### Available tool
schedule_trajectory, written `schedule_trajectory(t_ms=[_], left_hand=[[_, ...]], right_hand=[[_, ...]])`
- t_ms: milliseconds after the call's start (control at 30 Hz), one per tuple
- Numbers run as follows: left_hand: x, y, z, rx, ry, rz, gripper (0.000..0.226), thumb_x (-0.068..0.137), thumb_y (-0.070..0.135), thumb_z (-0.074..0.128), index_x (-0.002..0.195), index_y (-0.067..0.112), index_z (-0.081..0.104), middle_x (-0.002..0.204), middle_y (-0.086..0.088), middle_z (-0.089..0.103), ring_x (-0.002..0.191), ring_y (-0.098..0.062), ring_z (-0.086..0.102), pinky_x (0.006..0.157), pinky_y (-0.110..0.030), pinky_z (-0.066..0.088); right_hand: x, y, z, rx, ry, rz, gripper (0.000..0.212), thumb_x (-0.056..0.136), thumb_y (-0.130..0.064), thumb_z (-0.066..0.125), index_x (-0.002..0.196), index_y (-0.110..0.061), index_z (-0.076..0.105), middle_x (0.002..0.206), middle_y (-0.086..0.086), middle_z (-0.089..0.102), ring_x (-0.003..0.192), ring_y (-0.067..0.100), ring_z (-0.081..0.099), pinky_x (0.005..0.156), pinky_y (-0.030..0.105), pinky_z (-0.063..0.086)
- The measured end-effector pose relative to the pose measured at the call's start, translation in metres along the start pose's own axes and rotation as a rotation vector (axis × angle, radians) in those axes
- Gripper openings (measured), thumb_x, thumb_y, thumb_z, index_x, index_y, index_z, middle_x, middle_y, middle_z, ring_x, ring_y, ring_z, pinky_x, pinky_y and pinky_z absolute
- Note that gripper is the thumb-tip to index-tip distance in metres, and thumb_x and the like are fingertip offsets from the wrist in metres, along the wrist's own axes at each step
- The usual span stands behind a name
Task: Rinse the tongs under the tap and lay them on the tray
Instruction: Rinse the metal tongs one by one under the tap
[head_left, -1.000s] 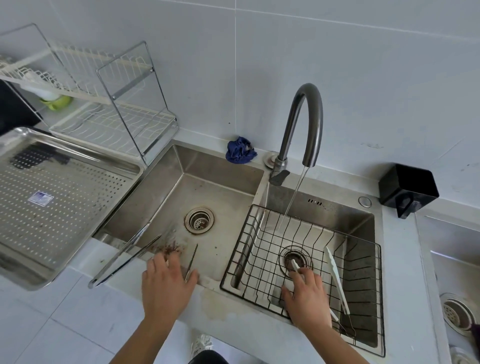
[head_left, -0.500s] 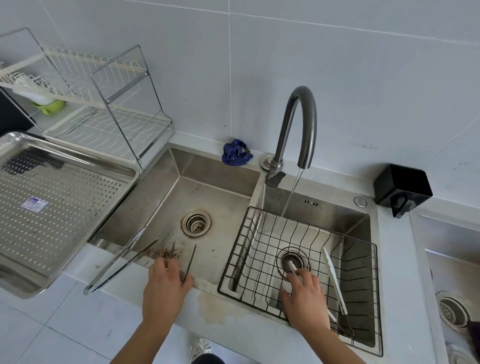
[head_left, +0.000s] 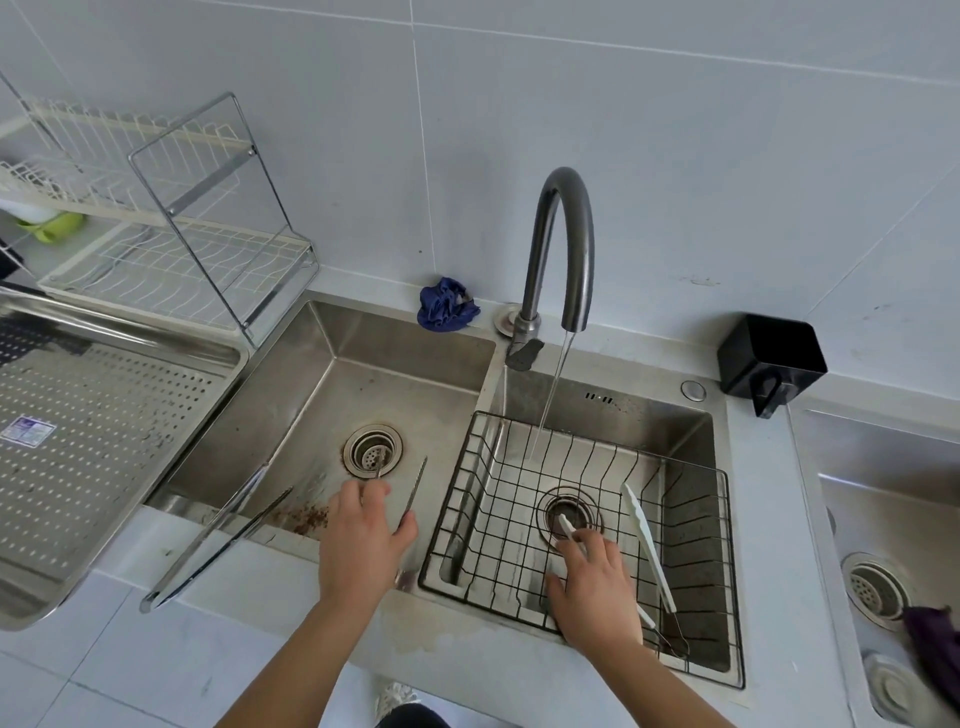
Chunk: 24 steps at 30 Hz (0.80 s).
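Steel tongs (head_left: 415, 487) in left hand (head_left: 363, 540), right hand (head_left: 597, 587) grips white tongs (head_left: 649, 545) in basket (head_left: 597, 440)

Long steel tongs (head_left: 218, 540): lying across the front rim of the left basin (head_left: 291, 415), arms slightly apart, tips reaching over the basin.
Slim tongs (head_left: 417, 486): spreading open in the left hand (head_left: 361, 545), tips pointing into the left basin.
White-tipped tongs (head_left: 647, 540): lying open in the wire basket (head_left: 691, 519), the right hand (head_left: 597, 587) gripping one arm.
Tap (head_left: 563, 208): running, its thin stream falling into the basket, clear of all the tongs.
Tray (head_left: 104, 441): perforated steel, sitting left of the basin, holding no tongs.
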<state>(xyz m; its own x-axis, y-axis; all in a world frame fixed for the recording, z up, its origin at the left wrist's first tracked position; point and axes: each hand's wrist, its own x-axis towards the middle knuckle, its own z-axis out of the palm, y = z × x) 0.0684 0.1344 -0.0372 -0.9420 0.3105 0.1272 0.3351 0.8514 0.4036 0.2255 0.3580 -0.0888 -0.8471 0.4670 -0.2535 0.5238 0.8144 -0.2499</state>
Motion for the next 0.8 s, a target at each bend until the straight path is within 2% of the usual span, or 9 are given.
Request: schedule_trajectory(t_ms=[167,300,400,467,533,600,633,700,800], left_hand=[[0.013,0.024,0.0,-0.223,0.077,-0.149,0.04,0.079,0.025,0.082,0.111,0.008,0.063,0.108,-0.009,0.06,0.088,-0.023,0.056,0.068,-0.034,0.042],[0.02,0.043,-0.002,-0.312,0.081,-0.103,0.041,0.081,0.031,0.079,0.112,0.014,0.058,0.102,-0.001,0.055,0.073,-0.005,0.051,0.058,-0.016,0.036],[0.019,0.057,0.0,-0.321,0.045,-0.024,0.044,0.08,0.033,0.079,0.113,0.016,0.055,0.107,0.001,0.054,0.073,-0.004,0.056,0.055,-0.02,0.046],[0.018,0.066,0.004,-0.291,0.038,0.042,0.047,0.079,0.033,0.082,0.113,0.015,0.055,0.111,0.0,0.054,0.07,-0.009,0.059,0.052,-0.024,0.05],[0.017,0.076,0.007,-0.26,0.05,0.152,0.05,0.075,0.032,0.084,0.112,0.014,0.055,0.112,-0.002,0.054,0.07,-0.013,0.061,0.051,-0.024,0.05],[0.016,0.084,0.01,-0.209,0.077,0.267,0.053,0.071,0.03,0.087,0.111,0.014,0.055,0.111,-0.004,0.054,0.071,-0.016,0.062,0.051,-0.02,0.048],[0.016,0.088,0.01,-0.191,0.093,0.305,0.055,0.068,0.029,0.088,0.11,0.013,0.056,0.111,-0.005,0.054,0.072,-0.017,0.063,0.051,-0.019,0.046],[0.018,0.096,0.01,-0.19,0.129,0.342,0.059,0.064,0.026,0.091,0.109,0.013,0.056,0.111,-0.006,0.052,0.072,-0.019,0.063,0.05,-0.02,0.047],[0.023,0.103,0.01,-0.22,0.15,0.374,0.067,0.064,0.024,0.094,0.116,0.015,0.052,0.114,-0.003,0.05,0.081,-0.018,0.063,0.056,-0.021,0.052]], right_hand=[[0.0,0.001,0.003,0.02,0.02,-0.002,0.043,0.096,-0.039,0.053,0.136,-0.024,0.058,0.145,0.0,0.047,0.133,0.024,0.041,0.105,0.039,0.045],[0.004,0.003,0.005,0.032,0.01,0.009,0.044,0.096,-0.044,0.052,0.136,-0.025,0.059,0.143,-0.002,0.049,0.133,0.023,0.041,0.107,0.037,0.043],[0.011,-0.002,-0.004,0.107,0.011,0.021,0.045,0.098,-0.05,0.053,0.136,-0.028,0.058,0.136,-0.008,0.055,0.129,0.019,0.043,0.104,0.033,0.042],[0.019,-0.014,-0.022,0.318,0.016,0.042,0.044,0.099,-0.051,0.056,0.135,-0.026,0.06,0.126,-0.011,0.063,0.122,0.013,0.052,0.1,0.032,0.047],[0.029,-0.033,-0.05,0.766,-0.073,0.107,0.041,0.098,-0.05,0.059,0.128,-0.023,0.065,0.108,-0.009,0.073,0.097,0.005,0.067,0.085,0.031,0.056],[0.039,-0.052,-0.076,1.211,-0.167,0.137,0.035,0.098,-0.047,0.061,0.116,-0.018,0.07,0.097,0.001,0.077,0.075,0.012,0.07,0.063,0.032,0.058],[0.044,-0.059,-0.085,1.324,-0.169,0.116,0.032,0.099,-0.044,0.063,0.112,-0.017,0.071,0.097,0.005,0.078,0.071,0.016,0.069,0.055,0.031,0.054],[0.051,-0.069,-0.097,1.374,-0.116,0.077,0.026,0.099,-0.035,0.065,0.109,-0.012,0.071,0.096,0.009,0.078,0.065,0.02,0.065,0.048,0.028,0.049],[0.06,-0.073,-0.099,1.35,-0.021,0.116,0.018,0.1,-0.024,0.064,0.1,-0.008,0.072,0.089,0.011,0.078,0.056,0.017,0.057,0.046,0.027,0.044]])
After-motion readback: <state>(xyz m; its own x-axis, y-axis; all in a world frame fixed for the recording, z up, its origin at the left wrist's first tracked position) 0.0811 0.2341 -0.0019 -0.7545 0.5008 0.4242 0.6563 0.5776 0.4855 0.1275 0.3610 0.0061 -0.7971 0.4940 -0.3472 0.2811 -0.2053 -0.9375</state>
